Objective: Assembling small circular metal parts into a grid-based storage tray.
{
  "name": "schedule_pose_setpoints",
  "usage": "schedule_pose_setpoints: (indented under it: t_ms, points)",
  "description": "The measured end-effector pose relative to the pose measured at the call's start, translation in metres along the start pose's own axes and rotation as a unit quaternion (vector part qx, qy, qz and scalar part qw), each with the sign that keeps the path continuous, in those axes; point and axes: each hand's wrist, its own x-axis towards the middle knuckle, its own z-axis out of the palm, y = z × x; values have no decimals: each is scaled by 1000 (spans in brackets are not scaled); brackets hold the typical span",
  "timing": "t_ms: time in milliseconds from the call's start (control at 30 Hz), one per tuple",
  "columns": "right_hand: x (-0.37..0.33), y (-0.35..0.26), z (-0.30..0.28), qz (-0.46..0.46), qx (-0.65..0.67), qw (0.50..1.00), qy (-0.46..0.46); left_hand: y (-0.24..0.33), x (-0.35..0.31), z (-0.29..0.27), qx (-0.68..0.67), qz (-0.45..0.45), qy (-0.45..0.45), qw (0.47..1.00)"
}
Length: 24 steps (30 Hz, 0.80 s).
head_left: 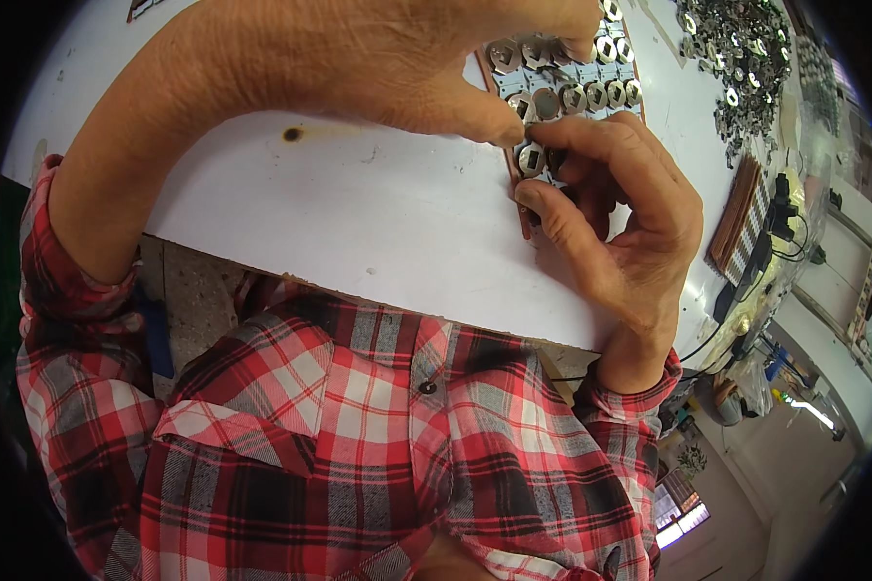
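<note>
A long panel of small circuit boards [596,73] lies on the white table, carrying rows of round silver metal holders with square openings. My left hand [378,63] reaches across it from the left. Its thumb and fingertips are apart over the panel, the thumb tip meeting my right index fingertip at the left edge. Curled round the panel's near end is my right hand [630,208], its thumb low on the left edge and its index finger higher. Between these two fingertips sits one round metal holder [531,159]. My fingers hide much of the panel's near end.
A large heap of loose small metal parts [741,63] covers the far right. Nearer stands a stack of brown-edged panels [739,218] beside a black power strip [758,271] with cables. The table's front edge [358,290] runs close to my body. A dark burn mark [293,135] shows on the table.
</note>
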Motion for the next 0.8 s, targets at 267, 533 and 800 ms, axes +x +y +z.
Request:
schedule_pose_setpoints:
  t_ms: [267,533,800]
  points:
    - [-2,4,5,-68,-36,997,18,4,1,-3,-26,-25,-6,999]
    - [-2,4,7,-105,-70,992,17,6,-2,1,-28,13,30,999]
    - [-5,-4,0,58,51,996,38,3,-1,-3,-7,1,-4,1000]
